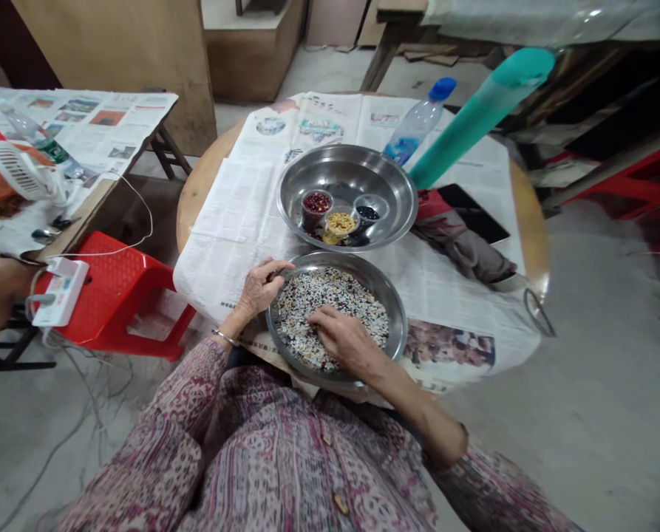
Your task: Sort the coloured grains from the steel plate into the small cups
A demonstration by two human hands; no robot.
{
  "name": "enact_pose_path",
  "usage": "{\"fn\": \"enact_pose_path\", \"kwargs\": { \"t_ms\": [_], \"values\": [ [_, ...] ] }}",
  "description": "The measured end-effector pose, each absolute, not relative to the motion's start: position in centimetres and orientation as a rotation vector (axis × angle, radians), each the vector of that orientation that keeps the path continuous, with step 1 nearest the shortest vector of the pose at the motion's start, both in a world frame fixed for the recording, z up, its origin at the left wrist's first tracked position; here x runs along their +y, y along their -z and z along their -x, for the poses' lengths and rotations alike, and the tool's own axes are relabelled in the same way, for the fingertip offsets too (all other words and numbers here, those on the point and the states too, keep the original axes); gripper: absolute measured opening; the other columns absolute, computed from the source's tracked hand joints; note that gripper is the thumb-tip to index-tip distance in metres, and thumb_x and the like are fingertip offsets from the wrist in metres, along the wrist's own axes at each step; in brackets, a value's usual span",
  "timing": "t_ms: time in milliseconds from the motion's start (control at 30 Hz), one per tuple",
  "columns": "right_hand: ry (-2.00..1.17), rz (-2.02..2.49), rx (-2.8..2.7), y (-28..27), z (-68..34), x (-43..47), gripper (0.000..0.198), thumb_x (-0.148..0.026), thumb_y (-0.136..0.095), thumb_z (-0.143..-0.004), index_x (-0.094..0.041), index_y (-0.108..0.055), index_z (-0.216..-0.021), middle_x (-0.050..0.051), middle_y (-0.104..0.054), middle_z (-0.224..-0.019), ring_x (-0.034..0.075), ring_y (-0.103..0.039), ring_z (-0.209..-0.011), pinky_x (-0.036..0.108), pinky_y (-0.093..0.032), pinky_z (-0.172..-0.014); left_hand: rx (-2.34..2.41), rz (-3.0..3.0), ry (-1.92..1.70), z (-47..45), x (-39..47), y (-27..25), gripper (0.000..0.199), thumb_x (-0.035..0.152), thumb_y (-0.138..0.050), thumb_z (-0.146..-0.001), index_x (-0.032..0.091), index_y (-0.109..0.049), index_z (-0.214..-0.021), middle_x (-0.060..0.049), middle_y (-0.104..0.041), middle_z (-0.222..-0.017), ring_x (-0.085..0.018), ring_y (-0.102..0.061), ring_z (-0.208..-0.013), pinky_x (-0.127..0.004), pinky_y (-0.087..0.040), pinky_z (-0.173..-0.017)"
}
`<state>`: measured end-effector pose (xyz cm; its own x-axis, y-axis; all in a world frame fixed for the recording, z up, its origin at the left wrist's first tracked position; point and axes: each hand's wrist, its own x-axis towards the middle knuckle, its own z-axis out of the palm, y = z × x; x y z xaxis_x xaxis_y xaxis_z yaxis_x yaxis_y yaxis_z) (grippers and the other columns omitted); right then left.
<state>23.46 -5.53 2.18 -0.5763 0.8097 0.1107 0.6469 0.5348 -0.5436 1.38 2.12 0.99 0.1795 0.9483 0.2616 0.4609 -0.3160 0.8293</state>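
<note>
A steel basin (399,336) of mixed white, dark and yellow grains (357,295) sits at the near edge of the round table. My left hand (262,287) holds the basin's left rim, its fingers bent over the edge. Over the grains, my right hand (344,336) has its fingers curled down and together; whatever is between the fingertips is hidden. Just beyond stands a second steel basin (352,166). Inside it are a clear cup of dark red beans (317,202), a cup of yellow grains (341,223) and a cup of black beans (368,212).
Newspaper (219,244) covers the table. A blue-capped bottle (418,122), a tall green cylinder (479,122), a dark flat device (474,214) and a grey-red folded umbrella-like bundle (457,240) lie right. At left are a red stool (108,295) and a power strip (60,292).
</note>
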Motion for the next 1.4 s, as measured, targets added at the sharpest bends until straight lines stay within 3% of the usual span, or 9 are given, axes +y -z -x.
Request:
{"fn": "enact_pose_path", "kwargs": {
  "t_ms": [167, 333, 400, 667, 833, 933, 1033, 1200, 1400],
  "values": [
    [-0.641, 1.086, -2.445, -4.0, -25.7, -6.8, 0.036, -0.005, -0.044, -0.09, -0.024, -0.067, -0.111, 0.007, -0.068, -0.11, 0.02, -0.065, -0.101, 0.037, -0.055, -0.085, 1.309, -1.855, -1.073, -1.5, 2.0, -0.8, 0.033, 0.006, -0.053, -0.081, 0.017, -0.075, -0.102, 0.001, -0.053, -0.079, -0.013, -0.05, -0.071, -0.026, -0.045, -0.074],
    [-0.707, 1.018, -2.666, -4.5, -27.2, -8.6, 0.026, -0.007, -0.051, -0.089, -0.025, -0.07, -0.088, 0.002, -0.069, -0.083, 0.017, -0.064, -0.077, 0.03, -0.052, -0.068, 1.291, -1.823, -1.072, -1.5, 2.0, -0.7, 0.031, 0.007, -0.054, -0.081, 0.017, -0.074, -0.102, 0.001, -0.051, -0.077, -0.013, -0.048, -0.069, -0.025, -0.044, -0.071],
    [-0.715, 0.977, -2.69, -4.1, -26.6, -8.6, 0.025, -0.009, -0.052, -0.091, -0.026, -0.071, -0.089, 0.002, -0.069, -0.081, 0.017, -0.064, -0.077, 0.03, -0.052, -0.069, 1.286, -1.819, -1.071, -1.5, 2.1, -0.7, 0.031, 0.007, -0.053, -0.082, 0.017, -0.074, -0.102, 0.001, -0.051, -0.077, -0.012, -0.048, -0.069, -0.025, -0.044, -0.07],
    [-0.22, 1.39, -2.365, -2.1, -24.8, -2.7, 0.03, -0.025, -0.05, -0.096, -0.023, -0.068, -0.121, 0.013, -0.068, -0.118, 0.031, -0.059, -0.108, 0.049, -0.054, -0.09, 1.305, -1.831, -1.068, -1.5, 2.0, -0.9, 0.034, 0.004, -0.054, -0.079, 0.017, -0.075, -0.102, 0.001, -0.05, -0.075, -0.013, -0.047, -0.068, -0.025, -0.044, -0.07],
    [-0.292, 1.304, -2.372, -2.6, -21.8, -2.2, 0.039, -0.04, -0.059, -0.095, -0.024, -0.061, -0.13, 0.015, -0.061, -0.129, 0.033, -0.054, -0.117, 0.054, -0.052, -0.095, 1.302, -1.848, -1.061, -1.5, 2.0, -1.0, 0.032, 0.005, -0.054, -0.08, 0.017, -0.075, -0.102, 0.001, -0.053, -0.077, -0.013, -0.048, -0.069, -0.026, -0.045, -0.071],
    [-0.436, 1.085, -2.544, -3.2, -20.5, -3.8, 0.028, -0.032, -0.06, -0.094, -0.022, -0.065, -0.12, 0.014, -0.061, -0.127, 0.031, -0.054, -0.115, 0.049, -0.054, -0.092, 1.316, -1.833, -1.057, -1.5, 2.1, -1.0, 0.033, 0.004, -0.054, -0.08, 0.018, -0.075, -0.101, 0.001, -0.053, -0.077, -0.013, -0.049, -0.071, -0.027, -0.045, -0.073],
    [-0.516, 0.969, -2.655, -3.1, -21.8, -4.9, 0.02, -0.016, -0.053, -0.094, -0.022, -0.069, -0.103, 0.01, -0.065, -0.108, 0.025, -0.057, -0.102, 0.04, -0.055, -0.085, 1.309, -1.821, -1.058, -1.5, 2.2, -0.9, 0.033, 0.004, -0.054, -0.08, 0.017, -0.075, -0.101, 0.001, -0.052, -0.077, -0.013, -0.047, -0.068, -0.027, -0.044, -0.072],
    [-0.378, 1.292, -2.481, -2.4, -26.9, -4.1, 0.033, -0.007, -0.045, -0.09, -0.022, -0.071, -0.105, 0.009, -0.068, -0.101, 0.024, -0.06, -0.099, 0.039, -0.054, -0.085, 1.286, -1.844, -1.084, -1.5, 2.2, -0.6, 0.033, 0.004, -0.054, -0.08, 0.017, -0.075, -0.101, 0.002, -0.051, -0.075, -0.012, -0.046, -0.068, -0.026, -0.043, -0.07],
    [-0.213, 1.646, -2.379, -3.0, -27.0, -4.4, 0.032, -0.03, -0.054, -0.096, -0.016, -0.064, -0.122, 0.015, -0.065, -0.112, 0.03, -0.059, -0.105, 0.042, -0.053, -0.087, 1.272, -1.849, -1.107, -1.4, 2.3, -0.5, 0.03, 0.006, -0.055, -0.081, 0.017, -0.075, -0.101, 0.002, -0.051, -0.074, -0.012, -0.047, -0.067, -0.025, -0.043, -0.071]
  ]
}}
